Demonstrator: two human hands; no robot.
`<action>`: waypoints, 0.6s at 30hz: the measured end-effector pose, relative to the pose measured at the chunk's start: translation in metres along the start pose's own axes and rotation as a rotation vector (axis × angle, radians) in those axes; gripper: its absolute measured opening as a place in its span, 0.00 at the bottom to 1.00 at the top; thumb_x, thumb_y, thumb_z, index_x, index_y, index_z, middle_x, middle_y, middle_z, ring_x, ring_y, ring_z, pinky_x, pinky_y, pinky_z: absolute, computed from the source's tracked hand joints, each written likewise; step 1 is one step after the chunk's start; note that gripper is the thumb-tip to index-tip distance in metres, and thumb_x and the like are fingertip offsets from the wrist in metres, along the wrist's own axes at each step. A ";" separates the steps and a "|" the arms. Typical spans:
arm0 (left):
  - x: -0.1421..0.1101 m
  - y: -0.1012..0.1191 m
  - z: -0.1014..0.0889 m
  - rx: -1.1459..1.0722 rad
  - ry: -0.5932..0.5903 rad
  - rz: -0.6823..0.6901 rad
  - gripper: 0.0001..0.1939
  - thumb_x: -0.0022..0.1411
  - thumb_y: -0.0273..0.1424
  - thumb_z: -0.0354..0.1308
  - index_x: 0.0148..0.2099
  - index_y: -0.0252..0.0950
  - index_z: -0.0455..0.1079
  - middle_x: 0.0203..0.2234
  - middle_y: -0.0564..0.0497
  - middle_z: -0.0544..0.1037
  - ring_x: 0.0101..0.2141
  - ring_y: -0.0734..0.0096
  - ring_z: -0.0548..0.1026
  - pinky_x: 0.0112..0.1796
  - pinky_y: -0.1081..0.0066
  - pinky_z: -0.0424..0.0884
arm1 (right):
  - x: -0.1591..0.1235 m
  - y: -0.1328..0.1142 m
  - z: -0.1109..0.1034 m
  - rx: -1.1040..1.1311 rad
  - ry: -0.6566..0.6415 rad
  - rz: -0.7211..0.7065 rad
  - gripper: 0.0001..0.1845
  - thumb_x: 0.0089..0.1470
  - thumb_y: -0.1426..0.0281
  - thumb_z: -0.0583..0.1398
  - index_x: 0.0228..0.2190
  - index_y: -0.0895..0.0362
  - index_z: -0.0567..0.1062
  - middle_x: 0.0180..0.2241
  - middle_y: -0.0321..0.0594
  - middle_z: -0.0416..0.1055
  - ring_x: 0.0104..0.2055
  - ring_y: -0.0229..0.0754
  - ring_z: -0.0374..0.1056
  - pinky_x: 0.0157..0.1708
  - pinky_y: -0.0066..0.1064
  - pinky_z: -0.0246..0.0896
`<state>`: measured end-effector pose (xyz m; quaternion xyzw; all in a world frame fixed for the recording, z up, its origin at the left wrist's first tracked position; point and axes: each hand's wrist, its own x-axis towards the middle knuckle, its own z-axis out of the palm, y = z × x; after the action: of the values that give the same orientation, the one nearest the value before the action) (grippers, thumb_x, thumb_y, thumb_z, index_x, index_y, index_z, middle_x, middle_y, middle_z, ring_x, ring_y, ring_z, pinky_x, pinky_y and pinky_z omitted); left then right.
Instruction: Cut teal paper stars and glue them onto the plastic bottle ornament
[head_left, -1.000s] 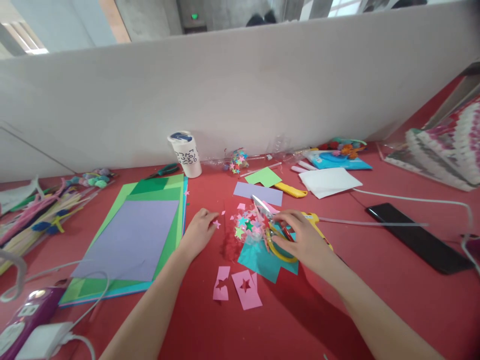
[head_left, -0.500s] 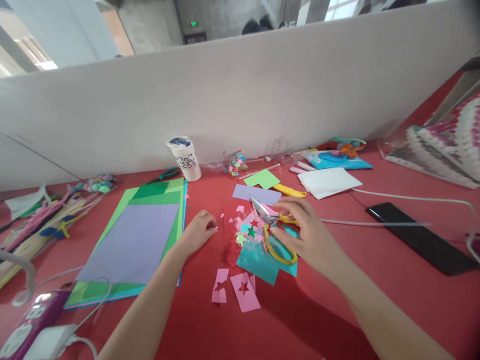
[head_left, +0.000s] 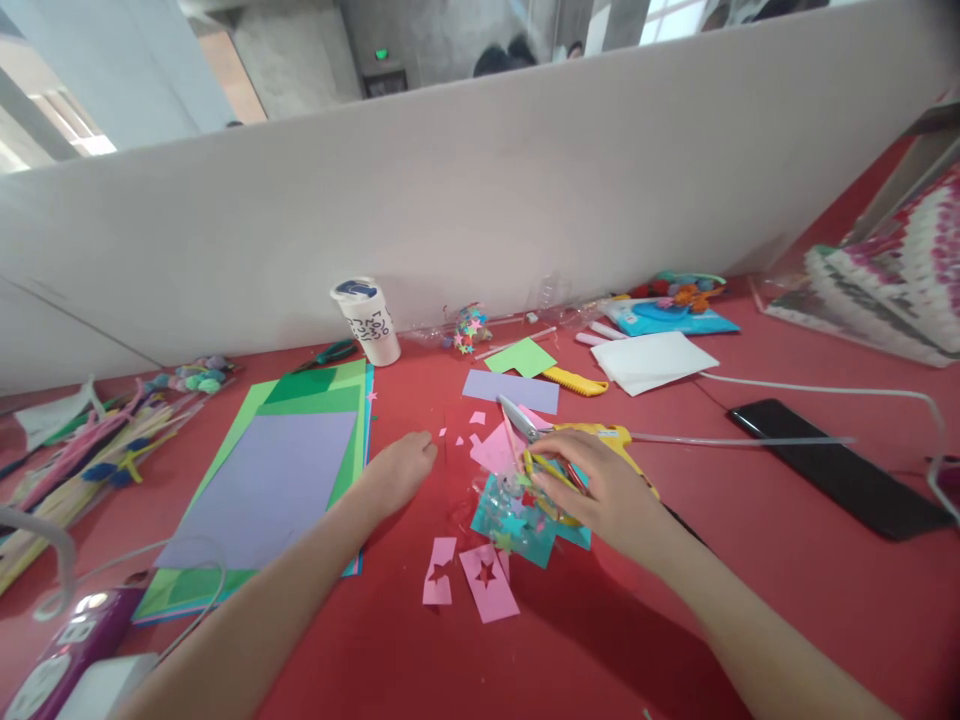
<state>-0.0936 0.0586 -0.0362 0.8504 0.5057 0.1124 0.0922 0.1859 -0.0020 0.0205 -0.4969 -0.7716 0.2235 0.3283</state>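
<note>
My right hand has its fingers around yellow-handled scissors, whose blades point away to the upper left. Just under that hand, a see-through bundle with colourful paper stars lies over teal paper. Behind the fingers a yellow glue gun partly shows. My left hand rests on the red table, fingers curled closed; whatever it may hold is hidden. Between the hands are small pink scraps and a pink sheet. Nearer me lie pink pieces with star-shaped cutouts.
Stacked coloured sheets lie at left, beside a purple power strip. A paper cup stands by the white partition. A yellow cutter, white paper and black phone lie to the right.
The star bundle has shifted toward me and slightly right, uncovering the pink sheet. My right hand has lowered and turned the scissors handles. The left hand has turned, hiding its fingertips.
</note>
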 end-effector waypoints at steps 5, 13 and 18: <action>-0.001 0.003 0.000 0.087 -0.119 0.056 0.16 0.64 0.36 0.55 0.52 0.35 0.67 0.47 0.45 0.73 0.43 0.64 0.74 0.42 0.58 0.73 | 0.001 0.001 -0.002 -0.011 -0.127 0.055 0.16 0.50 0.68 0.61 0.43 0.52 0.73 0.44 0.42 0.75 0.40 0.47 0.71 0.39 0.39 0.66; -0.001 0.006 -0.003 0.105 -0.092 0.057 0.16 0.64 0.35 0.55 0.52 0.35 0.67 0.47 0.45 0.73 0.43 0.63 0.74 0.43 0.57 0.73 | 0.015 0.003 0.021 0.028 -0.114 0.044 0.09 0.48 0.78 0.58 0.31 0.54 0.73 0.33 0.37 0.74 0.34 0.43 0.70 0.32 0.33 0.65; -0.001 0.006 -0.005 0.053 -0.019 0.027 0.13 0.64 0.35 0.55 0.49 0.35 0.69 0.45 0.46 0.74 0.43 0.64 0.74 0.43 0.57 0.72 | 0.028 0.002 0.034 0.054 -0.046 0.042 0.02 0.57 0.74 0.59 0.33 0.57 0.72 0.32 0.36 0.71 0.32 0.38 0.69 0.32 0.32 0.66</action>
<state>-0.0905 0.0556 -0.0298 0.8602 0.4962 0.0924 0.0730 0.1545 0.0240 0.0037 -0.4988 -0.7621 0.2623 0.3188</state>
